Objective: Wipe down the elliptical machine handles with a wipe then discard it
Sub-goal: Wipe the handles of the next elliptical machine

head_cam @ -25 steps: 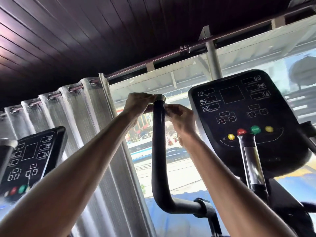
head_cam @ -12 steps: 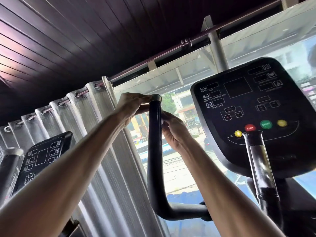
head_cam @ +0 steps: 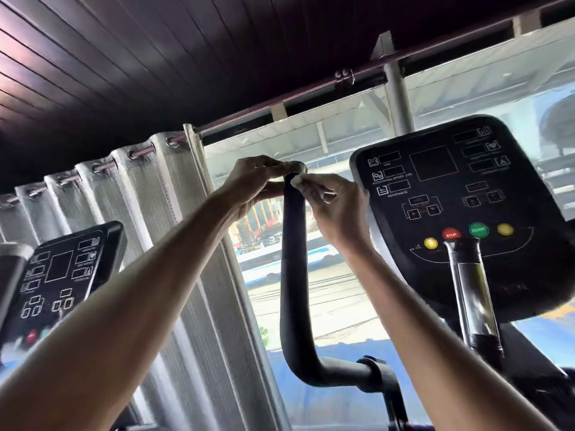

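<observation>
Head view, the only view supplied.

Progress: the wiping step is under way, and I judge it early. The wipe (head_cam: 296, 181), a small white wad, is at the very top of the black upright handle (head_cam: 294, 259), just under its metal end cap (head_cam: 297, 166). It touches the handle's right side. No streak or wet sheen shows on the shaft, so I cannot tell how much of it has been covered. The long run down to the bend looks to be outstanding. So does the chrome-and-black grip (head_cam: 473, 293) below the console (head_cam: 435, 194), to the right. Any handle on the far right of the machine is out of frame. Discarding is not done, as the wipe is in hand, and no bin is visible.

Hands: the left hand (head_cam: 252, 178) is curled round the handle top from the left, with its fingertips at the cap, apparently steadying it. The right hand (head_cam: 339, 206) has its fingers drawn together, pinching the wipe and pressing it against the handle. A thin white edge shows between its fingers.
</observation>
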`<action>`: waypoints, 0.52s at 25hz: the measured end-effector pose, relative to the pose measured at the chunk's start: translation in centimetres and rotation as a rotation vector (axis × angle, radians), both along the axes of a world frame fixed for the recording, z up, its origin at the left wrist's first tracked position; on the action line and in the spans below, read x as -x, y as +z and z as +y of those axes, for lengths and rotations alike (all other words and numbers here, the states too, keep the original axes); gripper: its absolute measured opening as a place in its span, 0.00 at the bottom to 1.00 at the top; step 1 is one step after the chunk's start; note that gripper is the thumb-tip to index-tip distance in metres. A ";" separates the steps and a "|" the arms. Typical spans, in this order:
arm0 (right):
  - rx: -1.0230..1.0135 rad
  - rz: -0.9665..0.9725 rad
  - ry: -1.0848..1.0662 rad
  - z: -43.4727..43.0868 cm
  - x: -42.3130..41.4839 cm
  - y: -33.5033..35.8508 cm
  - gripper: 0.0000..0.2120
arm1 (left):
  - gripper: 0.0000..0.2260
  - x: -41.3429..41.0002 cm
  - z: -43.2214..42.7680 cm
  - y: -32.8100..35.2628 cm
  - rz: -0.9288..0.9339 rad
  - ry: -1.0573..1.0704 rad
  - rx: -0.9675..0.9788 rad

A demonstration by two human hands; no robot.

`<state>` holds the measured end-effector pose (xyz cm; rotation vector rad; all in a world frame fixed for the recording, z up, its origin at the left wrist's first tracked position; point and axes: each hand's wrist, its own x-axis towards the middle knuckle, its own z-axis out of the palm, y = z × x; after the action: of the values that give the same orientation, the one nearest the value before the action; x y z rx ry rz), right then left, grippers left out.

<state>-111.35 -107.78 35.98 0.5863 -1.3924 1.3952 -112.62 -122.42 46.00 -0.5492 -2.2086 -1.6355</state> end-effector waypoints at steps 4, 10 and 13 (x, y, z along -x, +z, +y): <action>-0.523 0.078 -0.473 -0.6 -1.5 2.5 0.05 | 0.10 1.0 -1.3 -1.6 -0.124 -0.207 -0.233; -1.220 -0.032 -0.786 -3.0 -5.1 6.8 0.07 | 0.15 2.4 -2.1 -3.7 -0.259 -0.457 -0.530; -1.444 -0.157 -1.015 -5.6 -6.0 8.1 0.07 | 0.19 3.4 -2.4 -4.5 -0.288 -0.545 -0.614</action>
<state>-105.36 -113.39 44.08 0.4659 -2.2288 -0.5356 -115.98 -124.82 41.47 -0.8106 -1.6423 -2.6747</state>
